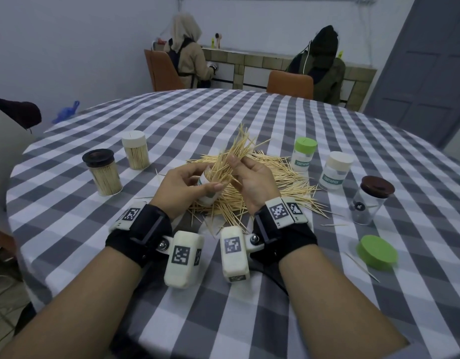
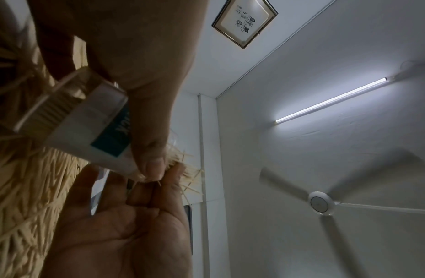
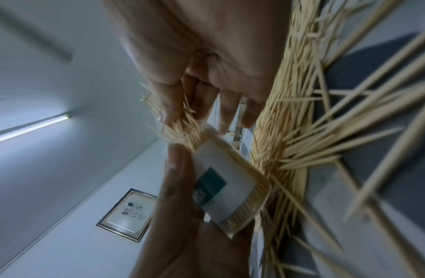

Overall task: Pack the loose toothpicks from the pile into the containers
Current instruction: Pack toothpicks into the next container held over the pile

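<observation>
Small clear plastic toothpick container with white-and-teal label (image 1: 207, 189) held tilted over the pile of loose pale wooden toothpicks (image 1: 270, 177), mouth angled up toward the right hand, likely so the sticks slide in lengthwise. Left hand (image 1: 187, 185) wrapped round the container body, thumb along the label. Right hand (image 1: 252, 182) pinching a splayed bundle of toothpicks (image 1: 234, 156), lower ends at the container mouth, upper ends fanned wide; probably needs squeezing parallel before going in. Beyond the pile on the right: green-lidded container (image 1: 303, 154), white-lidded container (image 1: 335, 171), brown-lidded clear jar (image 1: 368, 199), loose round green lid (image 1: 377, 252) nearer the body. Left of the pile: two full containers, brown-lidded (image 1: 103, 174) and white-lidded (image 1: 135, 150). Grey-and-white checked tablecloth (image 1: 249, 307) bare between pile and body, so room to set things down; stray sticks near the green lid.
</observation>
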